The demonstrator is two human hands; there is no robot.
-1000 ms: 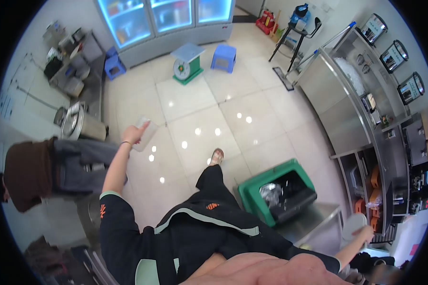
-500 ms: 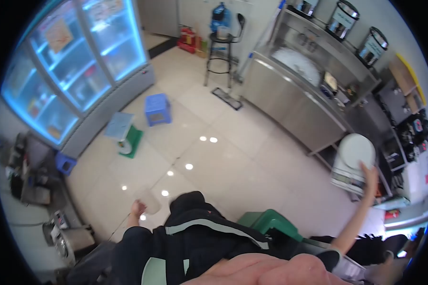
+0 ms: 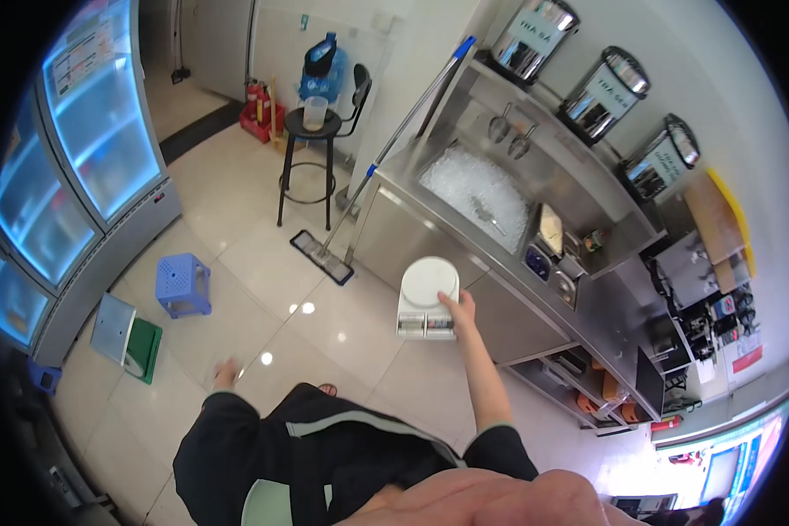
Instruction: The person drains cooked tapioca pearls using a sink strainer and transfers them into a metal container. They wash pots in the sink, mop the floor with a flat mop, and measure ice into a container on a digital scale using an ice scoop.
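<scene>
A white kitchen scale [image 3: 426, 322] with a round platform is in my right hand [image 3: 461, 311], held by its right side over the floor in front of the steel counter. My thumb lies at the edge of the platform, and the fingers are hidden underneath. My left hand [image 3: 225, 375] is low on the left, above the tiles, with its fingers curled. A faint see-through shape shows by it, too blurred to name. Nearest to that hand stand a green dial scale [image 3: 145, 351] with a metal plate and a blue plastic stool [image 3: 184, 285].
The steel counter [image 3: 403, 206] holds an ice bin [image 3: 473, 188], with steel dispensers [image 3: 607, 92] above. A flat mop [image 3: 322, 257] leans against it. A black chair [image 3: 314, 131] carries a clear jug [image 3: 316, 112]. Glass-door fridges [image 3: 96, 131] line the left.
My view has turned right toward the counter. My right hand has brought the kitchen scale from the far right to in front of me. The see-through shape by my left hand is fainter.
</scene>
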